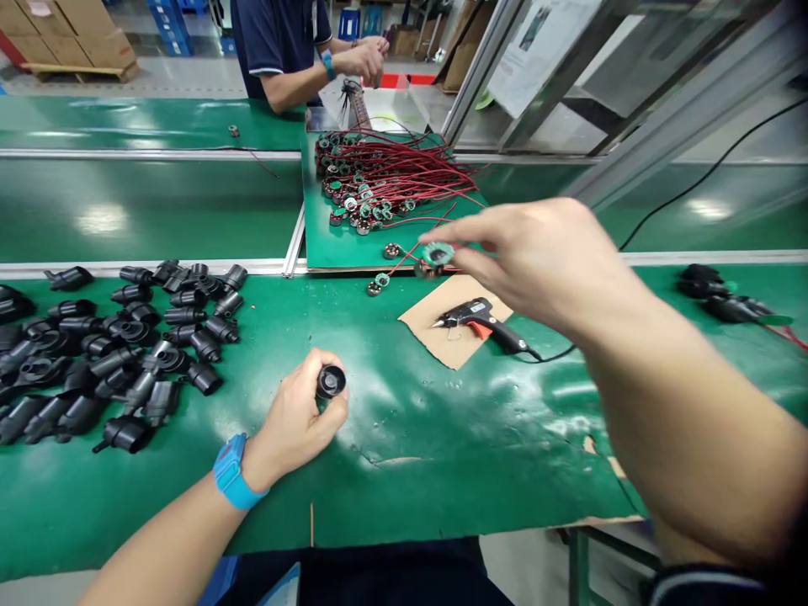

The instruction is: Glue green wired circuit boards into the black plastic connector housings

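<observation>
Green bench (442, 471) in a workshop, and you've got one part in each hand.

Going by the glue gun (470, 316): your left hand (306, 412) is left of it and nearer you, fingers curled round a black housing (332, 382), open end up. Your right hand (543, 257) is just past it, thumb and forefinger pinching a green-ringed coil part (437, 253). Looks like a handling step with both parts kept apart; I'd say the next move calls for a steady pinch and no snagged red wires. Container-wise, your housing's hollow, only a round recess visible inside. Beyond the gun, a raised green board (337, 250) carries a heap of red-wired coils (391, 181). Spare black housings (135, 328) lie well left of it.
</observation>
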`<state>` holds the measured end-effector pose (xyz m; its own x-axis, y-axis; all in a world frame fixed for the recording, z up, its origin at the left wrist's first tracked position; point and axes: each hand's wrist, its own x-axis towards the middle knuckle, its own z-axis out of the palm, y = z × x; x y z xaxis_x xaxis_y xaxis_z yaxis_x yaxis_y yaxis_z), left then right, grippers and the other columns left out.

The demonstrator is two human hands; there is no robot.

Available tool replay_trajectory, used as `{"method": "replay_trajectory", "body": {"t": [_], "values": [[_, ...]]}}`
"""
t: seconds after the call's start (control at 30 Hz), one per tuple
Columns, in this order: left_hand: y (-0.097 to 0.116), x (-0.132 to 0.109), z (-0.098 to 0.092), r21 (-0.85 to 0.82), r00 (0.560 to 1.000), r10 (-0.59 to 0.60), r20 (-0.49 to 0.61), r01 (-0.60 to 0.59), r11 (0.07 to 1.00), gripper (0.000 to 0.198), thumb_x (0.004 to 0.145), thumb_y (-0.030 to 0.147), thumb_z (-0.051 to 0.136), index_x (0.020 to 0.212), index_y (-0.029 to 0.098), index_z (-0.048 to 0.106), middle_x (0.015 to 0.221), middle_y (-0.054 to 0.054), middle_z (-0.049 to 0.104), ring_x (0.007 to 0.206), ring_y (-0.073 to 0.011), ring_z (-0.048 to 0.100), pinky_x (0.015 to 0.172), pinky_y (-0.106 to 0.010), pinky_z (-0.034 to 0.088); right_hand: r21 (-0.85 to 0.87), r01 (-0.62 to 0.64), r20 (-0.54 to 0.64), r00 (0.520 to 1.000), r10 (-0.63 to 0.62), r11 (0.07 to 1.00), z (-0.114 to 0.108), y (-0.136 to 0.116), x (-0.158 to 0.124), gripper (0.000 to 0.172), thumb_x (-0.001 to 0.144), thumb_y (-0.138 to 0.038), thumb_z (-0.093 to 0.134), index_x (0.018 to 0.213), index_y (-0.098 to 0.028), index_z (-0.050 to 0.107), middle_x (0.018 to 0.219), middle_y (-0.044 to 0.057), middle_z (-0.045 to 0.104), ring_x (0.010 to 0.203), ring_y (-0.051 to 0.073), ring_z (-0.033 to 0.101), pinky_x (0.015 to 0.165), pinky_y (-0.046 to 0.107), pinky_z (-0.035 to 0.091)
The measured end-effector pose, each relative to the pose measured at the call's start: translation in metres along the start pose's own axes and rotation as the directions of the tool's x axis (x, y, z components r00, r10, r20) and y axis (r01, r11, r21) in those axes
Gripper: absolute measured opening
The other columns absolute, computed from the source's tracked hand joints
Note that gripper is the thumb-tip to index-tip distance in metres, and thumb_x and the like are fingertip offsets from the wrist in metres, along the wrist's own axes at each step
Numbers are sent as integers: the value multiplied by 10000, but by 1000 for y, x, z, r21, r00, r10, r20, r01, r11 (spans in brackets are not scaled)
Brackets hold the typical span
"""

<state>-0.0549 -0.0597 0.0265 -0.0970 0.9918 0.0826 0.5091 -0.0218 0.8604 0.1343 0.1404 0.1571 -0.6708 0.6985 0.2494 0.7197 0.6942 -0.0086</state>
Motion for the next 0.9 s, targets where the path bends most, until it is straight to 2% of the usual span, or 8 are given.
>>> {"method": "replay_trajectory", "body": {"t": [0.1, 0.2, 0.3, 0.37, 0.53, 0.67, 0.8, 0.9], "values": [[4, -5, 2, -43, 996, 64, 66, -61, 997, 180, 887, 167, 543, 1035, 220, 455, 821, 24, 551, 669, -138, 509, 644, -270, 406, 317, 218, 46, 968, -245, 923, -21, -7, -57, 276, 995, -303, 555, 1142, -306, 789, 915, 40, 788, 696, 212, 699, 636, 365, 511], [7, -10, 4, -39, 979, 152, 138, -148, 988, 226, 911, 208, 537, 1116, 207, 443, 924, -18, 560, 743, -155, 527, 677, -289, 426, 609, 175, 169, 924, -342, 773, -25, -16, -103, 299, 1020, -319, 552, 1262, -333, 727, 811, 3, 740, 605, 145, 638, 616, 301, 499], [8, -13, 8, -68, 961, 191, 200, -181, 981, 261, 935, 268, 554, 1155, 203, 430, 966, -34, 548, 772, -164, 529, 688, -303, 440, 741, 75, 283, 866, -411, 667, -14, -24, -126, 290, 1028, -279, 563, 1263, -311, 729, 760, -11, 672, 574, 100, 590, 563, 241, 451], [6, -13, 11, -96, 963, 162, 218, -144, 985, 295, 929, 315, 624, 1121, 207, 427, 953, -24, 551, 751, -156, 530, 675, -298, 441, 801, 33, 286, 856, -432, 597, -3, -28, -130, 263, 1033, -277, 572, 1222, -277, 755, 749, -10, 629, 588, 83, 577, 554, 214, 426], [-2, -5, 15, -212, 949, 208, 236, -159, 964, 262, 909, 332, 736, 1007, 201, 531, 1089, -60, 606, 976, -183, 604, 817, -305, 472, 859, 42, 160, 925, -345, 510, 24, -34, -126, 253, 1022, -245, 599, 1213, -232, 764, 679, -39, 495, 569, 64, 505, 560, 199, 387], [-6, 0, 13, -194, 958, 158, 241, -112, 975, 376, 782, 388, 867, 1076, 226, 698, 1077, -40, 601, 1005, -178, 604, 864, -287, 483, 871, 14, 157, 939, -306, 492, 40, -36, -120, 246, 1012, -217, 609, 1195, -222, 773, 696, -35, 530, 573, 54, 511, 559, 199, 380], [-5, 3, 13, -225, 942, 126, 311, -56, 973, 351, 809, 344, 849, 1111, 223, 716, 973, -16, 635, 883, -143, 615, 780, -247, 497, 898, -37, 198, 924, -327, 439, 53, -37, -113, 234, 1011, -243, 611, 1166, -214, 783, 716, -24, 577, 606, 61, 556, 590, 202, 412], [-7, 4, 13, -271, 926, 132, 354, -34, 962, 315, 829, 314, 834, 1096, 202, 710, 995, -23, 667, 899, -144, 633, 785, -239, 511, 910, -86, 233, 916, -328, 405, 62, -37, -108, 218, 1003, -275, 621, 1121, -211, 793, 749, -8, 623, 652, 82, 588, 627, 216, 442]]}}
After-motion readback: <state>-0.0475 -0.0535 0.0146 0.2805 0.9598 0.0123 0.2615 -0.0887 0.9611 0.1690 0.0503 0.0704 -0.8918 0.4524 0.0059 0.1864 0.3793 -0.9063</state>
